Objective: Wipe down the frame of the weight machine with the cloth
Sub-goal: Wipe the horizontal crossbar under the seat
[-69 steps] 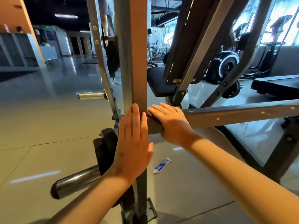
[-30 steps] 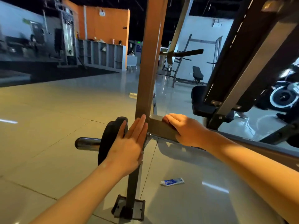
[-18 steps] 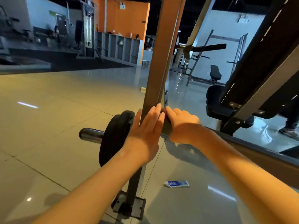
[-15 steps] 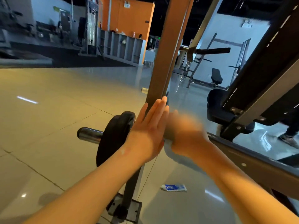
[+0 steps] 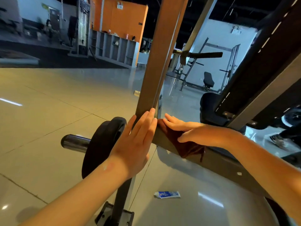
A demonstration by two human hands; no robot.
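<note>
1. At the far left a glossy tiled floor (image 5: 48,111) is seen, with grey open shelving (image 5: 114,46) against an orange wall (image 5: 123,22) in the background.
2. A steel bar end (image 5: 73,141) is seen sticking out to the left, and a black weight plate (image 5: 101,144) is carried on it, just beside the machine.
3. The left hand (image 5: 138,141) is laid flat against the near face of the upright post (image 5: 156,62) of the frame. Its fingers (image 5: 146,121) are held straight and pressed together, pointing up, and nothing is held in them.
4. The post is stood on a small base plate (image 5: 114,214) at the bottom edge of the view.
5. A dark red cloth (image 5: 184,142) is draped over the crossbar (image 5: 219,162), right at the corner where it is joined to the post. Part of it is left hanging down the near face.
6. The right hand (image 5: 190,129) is pressed on top of the cloth. Its fingers (image 5: 172,121) are kept nearly straight and close together, their tips almost touching the left hand, and the thumb is set against the cloth on the near face.
7. A blue and white tube (image 5: 167,194) is seen lying on the floor under the crossbar.
8. At the right a black padded seat (image 5: 210,108) is seen behind the crossbar.
</note>
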